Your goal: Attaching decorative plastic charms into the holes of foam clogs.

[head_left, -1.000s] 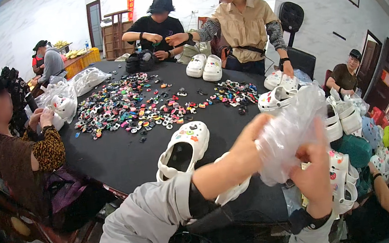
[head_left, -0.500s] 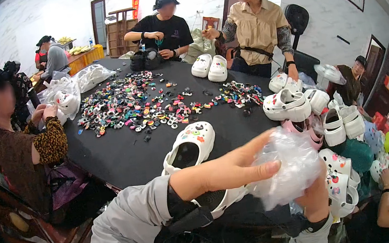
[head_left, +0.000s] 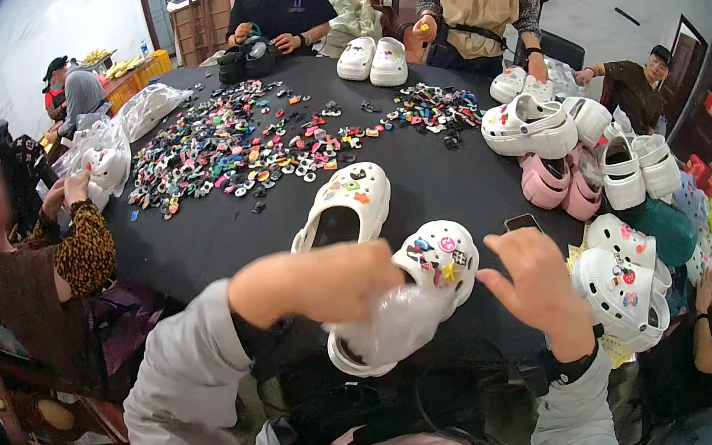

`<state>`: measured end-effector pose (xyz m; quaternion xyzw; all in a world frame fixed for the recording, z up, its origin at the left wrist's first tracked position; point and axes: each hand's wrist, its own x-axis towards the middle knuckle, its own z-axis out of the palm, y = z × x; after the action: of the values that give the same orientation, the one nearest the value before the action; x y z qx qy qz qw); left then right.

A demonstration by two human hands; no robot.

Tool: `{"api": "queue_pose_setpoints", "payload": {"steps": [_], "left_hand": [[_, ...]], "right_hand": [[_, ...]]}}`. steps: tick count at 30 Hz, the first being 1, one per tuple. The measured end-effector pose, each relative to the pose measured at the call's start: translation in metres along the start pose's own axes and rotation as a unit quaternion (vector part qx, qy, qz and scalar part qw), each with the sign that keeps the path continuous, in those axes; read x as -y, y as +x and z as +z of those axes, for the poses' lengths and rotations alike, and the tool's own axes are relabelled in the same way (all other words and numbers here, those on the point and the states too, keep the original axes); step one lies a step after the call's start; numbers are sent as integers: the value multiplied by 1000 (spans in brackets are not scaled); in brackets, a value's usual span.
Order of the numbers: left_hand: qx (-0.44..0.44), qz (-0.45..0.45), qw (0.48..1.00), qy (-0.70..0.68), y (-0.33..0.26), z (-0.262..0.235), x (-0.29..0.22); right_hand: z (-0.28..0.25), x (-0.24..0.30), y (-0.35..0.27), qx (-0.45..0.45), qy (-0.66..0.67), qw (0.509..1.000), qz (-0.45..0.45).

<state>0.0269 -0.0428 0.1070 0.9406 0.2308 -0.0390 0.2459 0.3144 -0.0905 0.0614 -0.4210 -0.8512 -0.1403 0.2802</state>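
Observation:
My left hand (head_left: 315,287) is closed on a wad of clear plastic film (head_left: 399,321), held over the heel opening of the nearer white clog. This clog (head_left: 441,256) carries several charms on its toe, a yellow star and a pink disc among them. To its right my right hand (head_left: 533,284) hovers with thumb and fingers apart and nothing in it. A second white clog (head_left: 361,190) with charms lies just beyond, its strap end partly hidden by my left hand.
Loose charms (head_left: 219,151) are heaped across the black table (head_left: 222,241). White clogs (head_left: 626,298), pink clogs (head_left: 546,180) and a dark phone-like object (head_left: 522,224) are at the right. Co-workers sit or stand around; one at left handles a white clog (head_left: 104,167).
The plastic wad moved left and down from between both hands to the near clog, in my left hand. My right hand came away from it. The whole view shifted.

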Motion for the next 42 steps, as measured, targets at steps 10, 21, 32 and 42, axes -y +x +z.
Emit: {"api": "queue_pose_setpoints", "payload": {"steps": [10, 21, 32, 42], "left_hand": [[-67, -121, 941, 310, 49, 58, -28], [-204, 133, 966, 85, -7, 38, -40], [-1, -40, 992, 116, 27, 62, -11], [-15, -73, 995, -63, 20, 44, -1]], "right_hand": [[54, -6, -20, 121, -1, 988, 92], [58, -8, -29, 113, 17, 989, 91], [53, -6, -27, 186, 22, 973, 134], [36, 5, -26, 140, -3, 987, 85]]}}
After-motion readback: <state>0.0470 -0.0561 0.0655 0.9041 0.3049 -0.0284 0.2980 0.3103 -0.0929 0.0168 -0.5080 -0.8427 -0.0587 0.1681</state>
